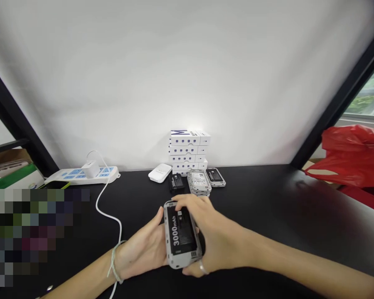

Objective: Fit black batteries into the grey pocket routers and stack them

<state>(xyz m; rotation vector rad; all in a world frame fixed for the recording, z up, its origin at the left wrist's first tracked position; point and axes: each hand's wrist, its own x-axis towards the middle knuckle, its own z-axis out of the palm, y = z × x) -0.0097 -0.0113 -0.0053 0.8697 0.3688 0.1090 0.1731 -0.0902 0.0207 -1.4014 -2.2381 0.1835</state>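
My left hand (145, 251) cradles a grey-white open-backed handheld device (177, 261), thumb along its left edge. A black battery (184, 232) marked 3000mAh lies in the device's recess. My right hand (220, 236) is closed around the device's right side, with a fingertip on the battery's upper end. Beyond my hands are a loose black battery (176, 181), a stack of open grey-white shells (199, 181) and another device (216, 177) with a battery in it. A closed white device (160, 172) lies to the left of these.
White boxes (187, 153) stand stacked against the pale back panel. A power strip (114, 176) with a white plug-in charger (91, 169) lies at the left; its white cable (107, 212) runs forward past my left wrist. A red plastic bag (355, 153) sits at the right.
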